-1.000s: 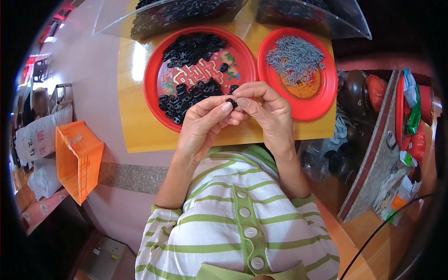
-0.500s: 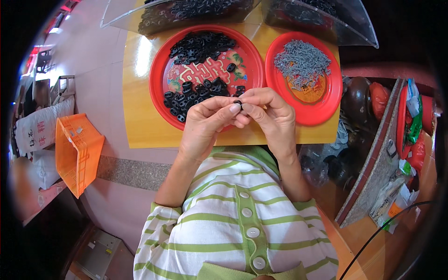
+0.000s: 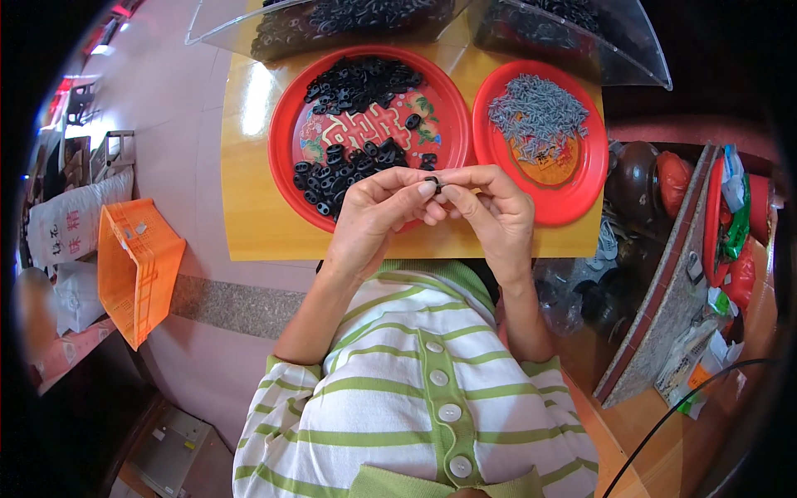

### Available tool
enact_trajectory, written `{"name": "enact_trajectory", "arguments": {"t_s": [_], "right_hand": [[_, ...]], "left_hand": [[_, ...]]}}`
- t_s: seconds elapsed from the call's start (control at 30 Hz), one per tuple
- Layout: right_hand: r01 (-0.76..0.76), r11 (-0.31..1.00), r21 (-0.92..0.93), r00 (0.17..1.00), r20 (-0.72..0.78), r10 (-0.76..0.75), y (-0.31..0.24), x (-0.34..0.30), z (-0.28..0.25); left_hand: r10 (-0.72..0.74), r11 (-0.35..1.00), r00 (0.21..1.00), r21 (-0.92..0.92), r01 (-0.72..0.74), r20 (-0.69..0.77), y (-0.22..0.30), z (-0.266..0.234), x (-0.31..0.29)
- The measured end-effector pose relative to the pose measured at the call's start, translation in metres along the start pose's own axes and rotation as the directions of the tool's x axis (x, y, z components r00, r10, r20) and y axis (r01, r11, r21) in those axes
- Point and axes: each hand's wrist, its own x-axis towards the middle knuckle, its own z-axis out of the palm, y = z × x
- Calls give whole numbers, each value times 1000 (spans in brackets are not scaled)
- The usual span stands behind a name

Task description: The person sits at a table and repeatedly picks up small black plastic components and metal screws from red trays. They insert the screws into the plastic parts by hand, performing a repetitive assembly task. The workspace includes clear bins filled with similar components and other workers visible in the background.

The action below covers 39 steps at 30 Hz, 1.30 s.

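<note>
Between my fingertips is a small black plastic part [image 3: 432,184], held above the near edge of the table. My left hand [image 3: 378,214] pinches it from the left with thumb and forefinger. From the other side my right hand [image 3: 490,214] is closed on it too, and the fingers hide much of its shape. Behind my hands lies a round red tray [image 3: 281,170] with a patterned middle. It carries a far heap of black parts [image 3: 363,83] and a nearer pile of black parts [image 3: 353,173]. A smaller red plate [image 3: 573,203] on the right holds grey screws [image 3: 540,106].
Clear plastic bins [image 3: 349,25] with dark parts stand at the far side of the yellow table [image 3: 249,224]. On the floor to the left is an orange crate [image 3: 141,266]. Jars, bags and a slanted board [image 3: 656,290] crowd the right. A black cable [image 3: 664,415] curves at lower right.
Both hands have shifted slightly to the right, and the fingertips have turned the black part a little. The trays and their heaps look the same.
</note>
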Motion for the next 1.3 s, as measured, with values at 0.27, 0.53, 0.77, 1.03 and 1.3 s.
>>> {"name": "enact_trajectory", "arguments": {"t_s": [0.27,0.53,0.77,1.03,1.3], "right_hand": [[32,998,-50,999,30,-30,2,0,8],[43,908,-416,999,32,-32,-16,48,9],[215,538,-815,972,126,-198,25,86,27],[191,505,-842,981,145,-129,25,82,31],[243,561,-791,967,151,-205,28,74,19]], "left_hand": [[26,998,999,-56,-27,-25,-4,-3,-4],[96,989,993,-110,-102,-62,9,-14,-2],[94,989,989,-99,-106,-116,11,-24,-6],[101,982,991,-150,-114,-93,10,-27,-9],[127,983,985,-119,-141,-120,9,-22,-11]]}}
